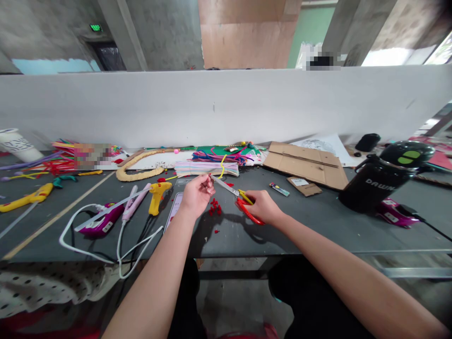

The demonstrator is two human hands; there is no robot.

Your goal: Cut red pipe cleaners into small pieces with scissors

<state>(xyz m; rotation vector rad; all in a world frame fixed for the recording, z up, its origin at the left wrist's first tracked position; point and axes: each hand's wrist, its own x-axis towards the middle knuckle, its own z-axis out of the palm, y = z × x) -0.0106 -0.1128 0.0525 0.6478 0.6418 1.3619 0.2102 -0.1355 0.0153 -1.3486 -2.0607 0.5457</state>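
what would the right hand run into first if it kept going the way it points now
Probably the left hand: the right hand points up-left along its red-handled metal scissors, whose tip sits by those fingertips.

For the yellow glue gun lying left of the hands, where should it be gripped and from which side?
Best by its handle: the yellow glue gun lies flat with the handle pointing toward the near edge and the barrel crosswise at the far end. Come from above on the near side. The left hand is nearest; the right hand holds the scissors.
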